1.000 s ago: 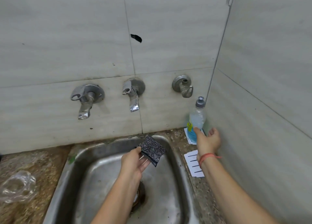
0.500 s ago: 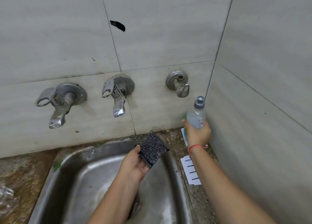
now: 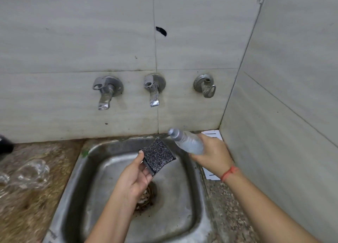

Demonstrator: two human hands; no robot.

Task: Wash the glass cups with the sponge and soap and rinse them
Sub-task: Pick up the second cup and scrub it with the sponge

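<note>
Left fingers (image 3: 141, 155) were clamped on the lower corner of the sponge (image 3: 158, 156), thumb on top and the rest tucked underneath, so the speckled scrub face lay up and fairly flat, kinda like a little tray. Right fingers (image 3: 198, 158) were curled tight round the fat end of the bottle (image 3: 186, 142), which was tipped way over with its grey cap aimed left at the sponge. The cap was near the sponge's top corner but not touching it, and I couldn't see anything coming out.

My read: that's the soap, and the whole pose was for squirting it onto the scrub side. Both things were held over the back edge of the sink (image 3: 86, 162), sponge about mid-edge and bottle toward the back right corner, I'd guess so any drips go down the drain (image 3: 146, 195) and not on the tabletop (image 3: 27, 215).

The cups (image 3: 31, 171) were sitting on the tabletop just left of the sink, nobody touching them. They were too blurry for me to count. The taps (image 3: 154, 90) on the wall looked off, no water running that I could see.
</note>
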